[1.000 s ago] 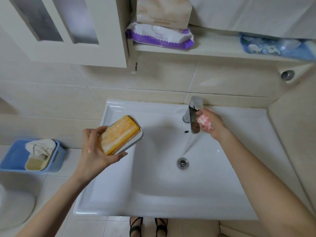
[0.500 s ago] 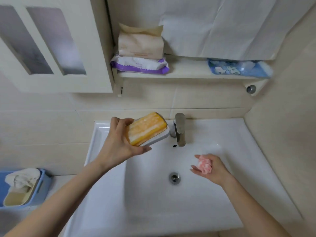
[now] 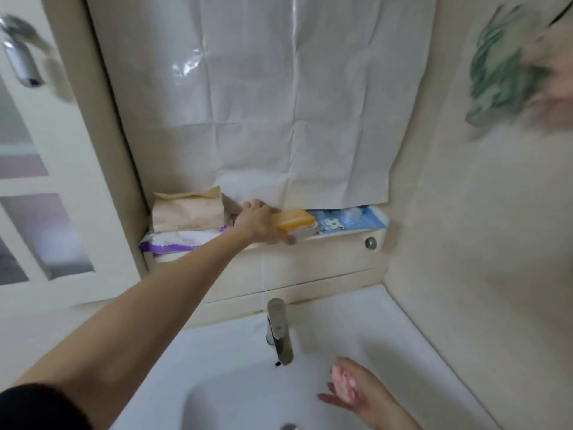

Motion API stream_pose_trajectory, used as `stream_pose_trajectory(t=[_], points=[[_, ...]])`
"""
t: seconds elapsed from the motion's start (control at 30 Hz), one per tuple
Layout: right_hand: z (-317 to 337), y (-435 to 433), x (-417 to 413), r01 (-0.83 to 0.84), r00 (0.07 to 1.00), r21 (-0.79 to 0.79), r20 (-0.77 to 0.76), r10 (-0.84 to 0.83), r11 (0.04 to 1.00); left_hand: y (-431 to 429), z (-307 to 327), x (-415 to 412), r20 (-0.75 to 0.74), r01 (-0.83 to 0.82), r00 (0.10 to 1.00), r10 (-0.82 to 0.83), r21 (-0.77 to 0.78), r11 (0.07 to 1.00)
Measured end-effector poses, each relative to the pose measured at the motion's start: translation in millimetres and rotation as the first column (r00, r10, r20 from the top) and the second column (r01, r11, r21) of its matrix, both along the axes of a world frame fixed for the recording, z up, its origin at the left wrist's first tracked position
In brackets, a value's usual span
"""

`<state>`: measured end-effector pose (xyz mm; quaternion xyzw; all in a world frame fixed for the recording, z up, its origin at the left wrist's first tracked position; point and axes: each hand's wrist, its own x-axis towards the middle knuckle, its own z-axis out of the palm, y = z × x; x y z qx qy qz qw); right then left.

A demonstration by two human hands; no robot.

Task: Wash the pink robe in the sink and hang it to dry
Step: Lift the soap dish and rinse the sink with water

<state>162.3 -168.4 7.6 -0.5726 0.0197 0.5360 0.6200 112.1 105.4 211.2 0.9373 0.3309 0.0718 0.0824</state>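
Gripping the soap dish with my left hand, I am seeing the thumb curling under its near side and the fingers closing over its far side, with one orange soap lying in it. All of this is sitting high above the tap, on the shelf, with the dish right at the shelf's front edge.

My right hand is hovering just right of the tap's spout and nearer to me, palm up. Its fingers are bending loosely around the pink robe, which is bunched into one small wad in the palm, over the sink.

Three packs are sharing the shelf. Up and left of the tap, a beige pack is lying on a purple-edged pack. Up and right of it, a blue pack is lying just beside the dish. The dish is filling the gap between them.

Right of the tap, the side wall is running along the sink's rim, crowding my right hand. Below the spout the basin is lying open. One creased white sheet is hanging down to the shelf.
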Motion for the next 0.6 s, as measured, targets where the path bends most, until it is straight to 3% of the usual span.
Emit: stream_pose_trajectory(t=[0.1, 0.17, 0.23, 0.3, 0.4, 0.47, 0.6], points=[[17.3, 5.9, 0.6, -0.082, 0.996, 0.069, -0.03, 0.084, 0.994, 11.8, -8.3, -2.2, -0.01, -0.036, 0.999, 0.036, 0.007, 0.999], [24.1, 10.9, -2.0, -0.109, 0.993, 0.096, -0.024, 0.112, 0.989, 5.2, -7.0, -4.5, 0.033, -0.028, 0.999, 0.025, 0.113, 0.993], [32.0, 15.3, -1.5, -0.137, 0.99, 0.078, 0.029, 0.136, 0.987, -14.0, -7.3, -9.5, 0.176, 0.018, 0.982, -0.071, 0.281, 0.959], [43.7, 18.9, -3.9, -0.187, 0.977, 0.049, 0.118, 0.18, 0.981, -40.0, -17.4, -20.2, 0.372, 0.114, 0.889, -0.266, 0.383, 0.917], [51.6, 26.5, -4.3, -0.126, 0.946, -0.094, 0.287, 0.148, 0.988, -79.6, -46.7, -44.6, 0.486, 0.311, 0.783, -0.389, 0.235, 0.921], [59.3, 34.9, -8.9, -0.027, 0.919, -0.142, 0.386, 0.08, 0.99, -95.8, -68.6, -58.0, 0.5, 0.355, 0.792, -0.35, 0.09, 0.93], [77.2, 43.3, -12.9, 0.123, 0.908, -0.098, 0.413, -0.073, 0.988, -100.6, -91.6, -78.0, 0.523, 0.312, 0.818, -0.239, -0.055, 0.948]])
